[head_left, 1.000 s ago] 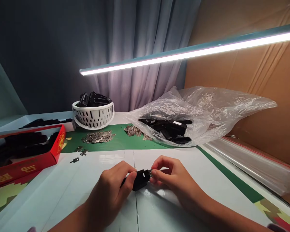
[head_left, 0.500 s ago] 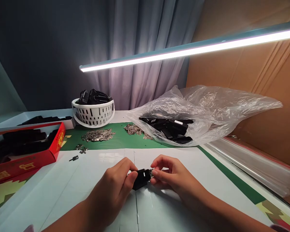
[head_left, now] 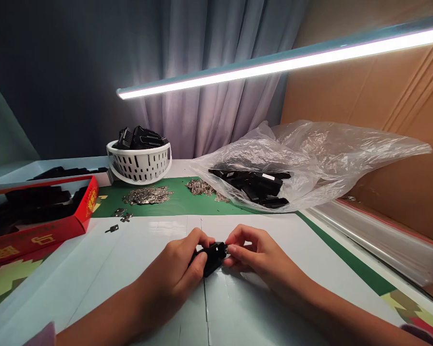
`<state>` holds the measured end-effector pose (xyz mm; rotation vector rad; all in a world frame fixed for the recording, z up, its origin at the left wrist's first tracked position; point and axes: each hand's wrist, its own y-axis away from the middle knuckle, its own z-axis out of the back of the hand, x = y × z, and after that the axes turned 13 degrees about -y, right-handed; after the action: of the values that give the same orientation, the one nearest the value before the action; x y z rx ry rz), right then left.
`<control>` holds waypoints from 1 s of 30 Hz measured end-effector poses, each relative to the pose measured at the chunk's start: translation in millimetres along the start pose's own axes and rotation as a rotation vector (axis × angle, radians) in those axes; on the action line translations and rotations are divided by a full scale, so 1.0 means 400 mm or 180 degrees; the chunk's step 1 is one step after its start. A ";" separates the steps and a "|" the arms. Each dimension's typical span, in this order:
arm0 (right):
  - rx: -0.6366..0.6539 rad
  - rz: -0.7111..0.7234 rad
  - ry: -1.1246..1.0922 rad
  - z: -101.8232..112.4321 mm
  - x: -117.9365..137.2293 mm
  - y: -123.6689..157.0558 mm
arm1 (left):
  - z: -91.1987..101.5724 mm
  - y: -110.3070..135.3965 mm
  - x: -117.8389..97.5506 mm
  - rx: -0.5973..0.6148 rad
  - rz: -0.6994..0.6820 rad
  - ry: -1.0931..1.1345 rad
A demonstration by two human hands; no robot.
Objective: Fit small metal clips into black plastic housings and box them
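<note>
My left hand (head_left: 185, 262) grips a black plastic part (head_left: 213, 258) just above the white work surface, thumb on the near side and fingers behind. At the part's right end, my right hand (head_left: 250, 250) pinches a small shiny metal piece (head_left: 226, 249) between thumb and forefinger. That piece touches the end of the part; how deep it sits is hidden by the fingertips. Loose flat metal pieces (head_left: 124, 217) lie to the far left of my hands, near a larger heap of metal pieces (head_left: 147, 195).
A second metal heap (head_left: 200, 186) lies behind my hands. A clear plastic bag (head_left: 310, 178) holds black parts at back right. A white basket (head_left: 140, 163) and a red box (head_left: 88, 204), both with black parts, stand left. A lit tube lamp (head_left: 274, 65) hangs overhead.
The whole view has shifted slightly, with the scene sitting higher. My left fingers reach a little further over the black part, which has turned slightly. My right hand keeps its pinch.
</note>
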<state>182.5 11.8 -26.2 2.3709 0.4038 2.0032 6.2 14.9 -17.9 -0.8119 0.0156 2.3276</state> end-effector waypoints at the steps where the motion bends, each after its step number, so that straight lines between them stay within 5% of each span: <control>1: 0.0013 0.0032 0.0039 -0.001 0.002 0.001 | -0.001 -0.001 0.001 -0.0018 -0.0018 0.0008; 8: 0.0045 0.0107 0.0203 0.001 0.005 0.002 | -0.004 -0.004 0.005 -0.0160 -0.0131 0.0189; 14: 0.0360 -0.0012 0.0193 0.010 0.005 -0.007 | 0.016 0.003 -0.009 0.0167 -0.0180 0.0230; 30: 0.1122 -0.0183 -0.0143 0.023 0.036 0.004 | 0.008 0.012 0.000 -0.0159 -0.0345 0.0795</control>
<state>193.8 14.6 -13.8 2.5526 0.8791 1.9895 1.7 11.8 -16.4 -1.0969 0.0213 2.1202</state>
